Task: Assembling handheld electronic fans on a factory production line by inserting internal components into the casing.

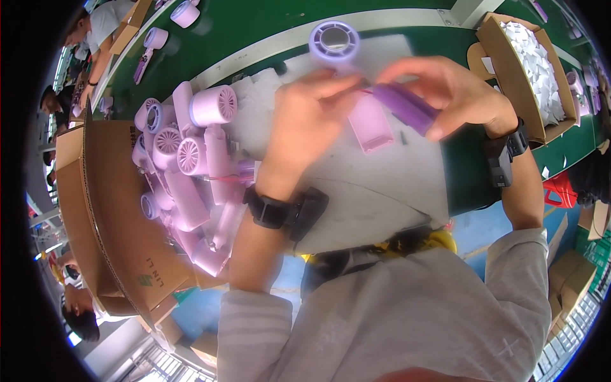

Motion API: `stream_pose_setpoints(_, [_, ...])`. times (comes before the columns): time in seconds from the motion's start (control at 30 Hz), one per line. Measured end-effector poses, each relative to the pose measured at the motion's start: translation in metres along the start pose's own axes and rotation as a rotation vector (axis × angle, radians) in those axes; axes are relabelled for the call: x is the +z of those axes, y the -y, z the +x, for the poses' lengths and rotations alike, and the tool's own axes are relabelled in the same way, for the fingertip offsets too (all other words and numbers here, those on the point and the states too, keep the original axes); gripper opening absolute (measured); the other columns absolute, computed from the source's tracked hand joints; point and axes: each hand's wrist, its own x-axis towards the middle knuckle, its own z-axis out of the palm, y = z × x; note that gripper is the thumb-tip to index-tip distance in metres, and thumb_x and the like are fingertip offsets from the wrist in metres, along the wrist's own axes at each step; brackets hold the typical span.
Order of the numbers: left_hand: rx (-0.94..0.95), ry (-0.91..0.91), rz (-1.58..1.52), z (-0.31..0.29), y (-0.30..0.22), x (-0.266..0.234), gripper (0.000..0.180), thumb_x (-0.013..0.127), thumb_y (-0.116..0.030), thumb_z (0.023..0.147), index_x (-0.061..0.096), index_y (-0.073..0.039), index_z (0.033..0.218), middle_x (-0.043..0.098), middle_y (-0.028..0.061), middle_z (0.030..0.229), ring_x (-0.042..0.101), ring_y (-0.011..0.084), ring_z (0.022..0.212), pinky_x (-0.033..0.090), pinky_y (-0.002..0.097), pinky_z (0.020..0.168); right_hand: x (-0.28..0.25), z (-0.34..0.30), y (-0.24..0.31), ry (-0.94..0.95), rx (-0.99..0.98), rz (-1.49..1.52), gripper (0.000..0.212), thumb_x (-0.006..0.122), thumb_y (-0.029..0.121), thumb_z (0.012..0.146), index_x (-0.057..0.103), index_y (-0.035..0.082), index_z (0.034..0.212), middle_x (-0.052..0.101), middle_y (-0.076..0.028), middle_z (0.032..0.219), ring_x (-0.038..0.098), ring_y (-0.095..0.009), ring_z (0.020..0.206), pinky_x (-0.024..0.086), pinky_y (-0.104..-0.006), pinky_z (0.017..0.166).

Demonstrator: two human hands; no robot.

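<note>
A purple cylindrical battery is in my right hand, with the fingers and thumb around it. My left hand is closed in a pinch beside the battery's left end. A thin reddish line, perhaps a wire, shows there, but what the left fingertips hold is blurred and hidden. Under both hands lies a lilac handheld fan on a white foam sheet. Its round head points away from me, and its handle is partly covered by my hands.
Several pink fans are piled at the left beside an open cardboard box. At the right stands a carton of white paper pieces. A pale metal rail crosses the green table. Other people work at the far left.
</note>
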Motion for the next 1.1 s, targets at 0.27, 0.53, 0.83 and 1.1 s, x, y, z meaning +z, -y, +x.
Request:
stream_pose_setpoints(0.27, [-0.014, 0.066, 0.021, 0.0, 0.0, -0.007, 0.026, 0.066, -0.001, 0.085, 0.068, -0.001, 0.111, 0.071, 0.0144, 0.101, 0.07, 0.0232, 0.089, 0.054, 0.0306, 0.079, 0.018, 0.002, 0.003, -0.077, -0.067, -0.446, 0.076, 0.086, 0.012, 0.056, 0.056, 0.008, 0.126, 0.062, -0.005, 0.109, 0.058, -0.016, 0.098, 0.048, -0.0303, 0.086])
stream_pose_setpoints(0.53, [-0.032, 0.174, 0.082, 0.002, -0.003, -0.014, 0.032, 0.062, 0.0, 0.089, 0.066, -0.005, 0.121, 0.07, 0.0159, 0.111, 0.069, 0.0193, 0.093, 0.052, 0.0301, 0.082, 0.043, 0.007, -0.013, -0.258, -0.24, -0.823, 0.07, 0.087, 0.011, 0.057, 0.056, 0.006, 0.12, 0.061, -0.01, 0.11, 0.06, -0.025, 0.097, 0.049, -0.0353, 0.085])
stream_pose_setpoints(0.83, [0.057, 0.176, 0.145, 0.0, -0.005, -0.016, 0.035, 0.059, 0.003, 0.088, 0.065, -0.007, 0.121, 0.067, 0.0233, 0.106, 0.069, 0.0283, 0.083, 0.053, 0.0325, 0.076, 0.058, -0.002, -0.014, -0.356, -0.358, -1.054, 0.063, 0.085, 0.006, 0.06, 0.058, 0.003, 0.117, 0.055, -0.014, 0.123, 0.06, -0.033, 0.105, 0.052, -0.0378, 0.089])
stream_pose_setpoints(1.1, [0.168, 0.157, 0.173, 0.0, 0.001, -0.014, 0.038, 0.054, 0.005, 0.089, 0.064, -0.007, 0.124, 0.066, 0.0238, 0.1, 0.064, 0.0271, 0.072, 0.052, 0.0346, 0.072, 0.058, -0.005, -0.016, -0.37, -0.352, -1.131, 0.059, 0.084, 0.005, 0.061, 0.062, 0.004, 0.115, 0.055, -0.014, 0.128, 0.062, -0.032, 0.104, 0.055, -0.0374, 0.085])
